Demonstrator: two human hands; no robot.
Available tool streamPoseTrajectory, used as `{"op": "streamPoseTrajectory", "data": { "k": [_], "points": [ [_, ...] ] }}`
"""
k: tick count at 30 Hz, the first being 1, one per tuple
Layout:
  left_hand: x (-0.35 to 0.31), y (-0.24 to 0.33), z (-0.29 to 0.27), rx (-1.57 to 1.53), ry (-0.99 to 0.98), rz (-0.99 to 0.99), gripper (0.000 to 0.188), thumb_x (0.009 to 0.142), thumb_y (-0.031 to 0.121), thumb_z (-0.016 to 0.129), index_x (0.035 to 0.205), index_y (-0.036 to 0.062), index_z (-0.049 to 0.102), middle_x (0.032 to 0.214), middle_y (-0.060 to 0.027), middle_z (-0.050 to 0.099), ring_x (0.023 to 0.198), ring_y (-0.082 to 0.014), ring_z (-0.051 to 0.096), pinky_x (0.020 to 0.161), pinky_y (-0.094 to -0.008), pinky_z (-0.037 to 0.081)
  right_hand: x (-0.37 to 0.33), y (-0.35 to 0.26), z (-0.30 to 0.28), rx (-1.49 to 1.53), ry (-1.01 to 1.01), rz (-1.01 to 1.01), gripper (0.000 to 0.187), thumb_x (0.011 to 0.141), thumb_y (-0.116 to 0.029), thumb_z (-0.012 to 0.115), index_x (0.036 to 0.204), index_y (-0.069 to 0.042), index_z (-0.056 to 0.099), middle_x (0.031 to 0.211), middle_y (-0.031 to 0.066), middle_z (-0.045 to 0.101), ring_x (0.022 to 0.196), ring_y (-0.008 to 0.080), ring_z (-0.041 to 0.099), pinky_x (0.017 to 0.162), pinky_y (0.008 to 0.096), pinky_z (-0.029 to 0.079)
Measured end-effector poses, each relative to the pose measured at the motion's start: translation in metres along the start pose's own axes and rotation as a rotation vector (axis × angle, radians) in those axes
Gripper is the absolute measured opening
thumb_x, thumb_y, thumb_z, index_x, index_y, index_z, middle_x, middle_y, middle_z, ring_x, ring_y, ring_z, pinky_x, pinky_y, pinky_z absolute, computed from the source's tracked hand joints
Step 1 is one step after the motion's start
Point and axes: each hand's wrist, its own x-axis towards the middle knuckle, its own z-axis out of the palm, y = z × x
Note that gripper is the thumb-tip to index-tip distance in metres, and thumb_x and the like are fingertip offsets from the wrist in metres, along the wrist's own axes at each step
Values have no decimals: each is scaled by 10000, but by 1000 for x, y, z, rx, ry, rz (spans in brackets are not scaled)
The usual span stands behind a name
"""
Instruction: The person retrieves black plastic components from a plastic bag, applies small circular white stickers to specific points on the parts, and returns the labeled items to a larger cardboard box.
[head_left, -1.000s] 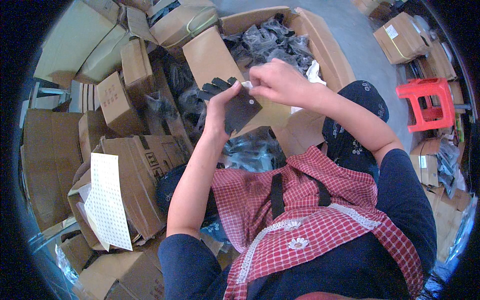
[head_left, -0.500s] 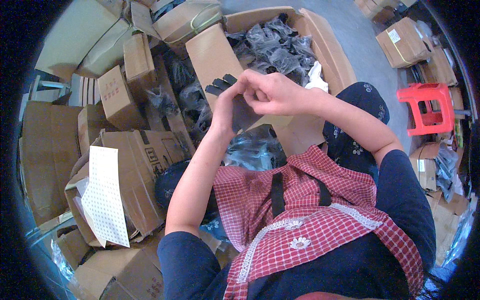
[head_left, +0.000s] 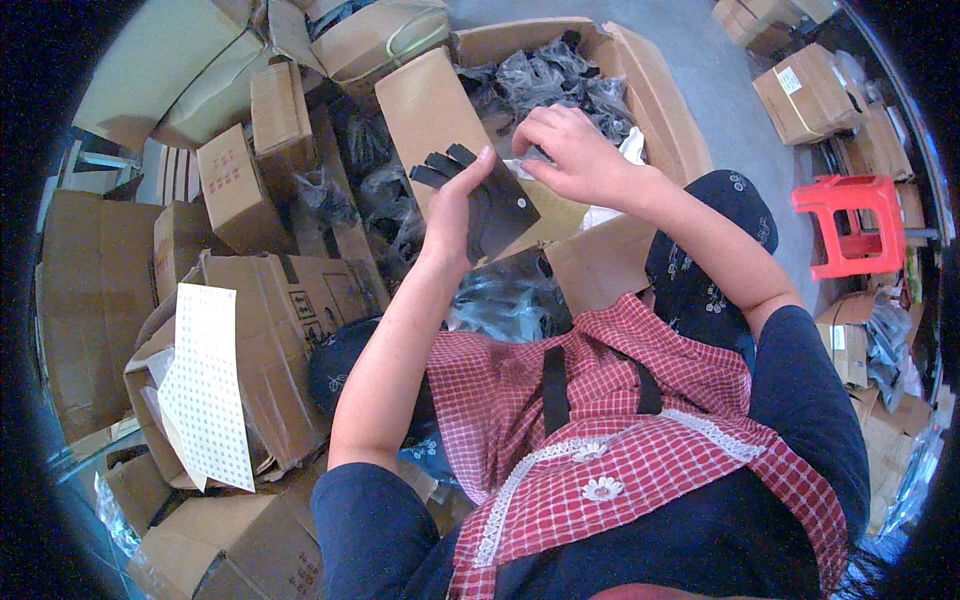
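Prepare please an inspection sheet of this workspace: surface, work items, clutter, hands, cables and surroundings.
Surface: an open carton stands in front of the person.
Job's things: black glove-shaped piece, its finger-like ends pointing away from the person.
Clutter: plastic bags with dark contents inside the carton; a dotted white sheet over a box at left.
Hands: left hand holds the black glove-shaped piece; right hand is curled nearby, its grip unclear.
Cables: nothing seen.
Surroundings: grey floor; red stool at right.
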Motion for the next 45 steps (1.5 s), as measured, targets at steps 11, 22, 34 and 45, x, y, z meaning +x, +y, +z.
{"op": "streamPoseTrajectory", "data": {
  "k": [11,22,34,45],
  "points": [
    [2,1,-4,-50,-48,-34,278,942,351,577,998,83,622,875,-83,674,726,-209,668,683,-349,578,4,0,1,95,-1,-61,115,789,-125,641,860,-60,578,1054,110,576,1100,322,494,970,439,369],
    [1,0,-3,-158,-155,-40,293,972,361,533,1089,98,589,948,-80,663,786,-207,675,694,-360,592,4,-19,3,148,-1,-191,104,819,-190,638,825,-91,606,1395,124,450,1370,363,278,1125,518,192],
    [5,-8,-5,-51,-84,34,249,959,324,557,1064,103,606,905,-68,651,782,-203,664,690,-374,585,3,-6,13,37,18,5,406,713,-374,769,914,-86,564,1294,128,508,1284,352,370,1079,481,275],
    [5,-4,-3,-90,-18,-27,310,945,375,578,987,69,607,832,-102,665,688,-231,680,650,-362,596,4,9,-1,395,-71,210,386,747,-273,753,1035,-67,599,1044,101,626,1021,270,579,918,385,441]
  ]
}}
